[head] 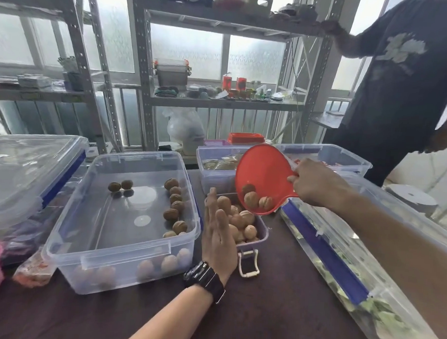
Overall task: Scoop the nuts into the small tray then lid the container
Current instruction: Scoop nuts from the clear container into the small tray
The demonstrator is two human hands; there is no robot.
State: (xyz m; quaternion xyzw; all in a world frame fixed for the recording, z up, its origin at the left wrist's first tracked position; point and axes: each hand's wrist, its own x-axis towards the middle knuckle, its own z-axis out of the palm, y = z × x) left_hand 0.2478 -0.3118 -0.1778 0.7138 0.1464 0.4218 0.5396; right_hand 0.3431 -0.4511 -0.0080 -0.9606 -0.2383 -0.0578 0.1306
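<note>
**Scooping well advanced; lidding outstanding**

Head view. Nearest the camera, the left forearm with a black wristwatch (204, 280) is seen crossing the dark worktop (274, 320). The left hand (218, 235) is held flat and upright, fingers (211, 207) extended and released, grasping nothing; it is set against the near-left side of the small tray (263, 231), apparently as a guard against spills.

The right hand (316, 182) is clenched on the handle of the red scoop (262, 171), which is tilted down over the far-right edge of the small tray. About three nuts are observed at the scoop's lower lip (258, 200), not yet discharged.

The small tray is noted as heaped with nuts (240, 221), close to its rim. Its white clasp (249, 264) hangs open at the near end.

The clear container (121, 259), just left of the tray, is uncovered. Roughly a dozen nuts remain inside (176, 205), most along its right wall, with two apart at the far left and several more seen through the near wall.

A clear lid (25, 165) rests on a neighbouring box at far left; whether it belongs to this container cannot be told.

Assessment: transfer is judged largely done. The scoop's load is still to be tipped, the remaining nuts may exceed the tray's capacity, and lidding has not been started.
</note>
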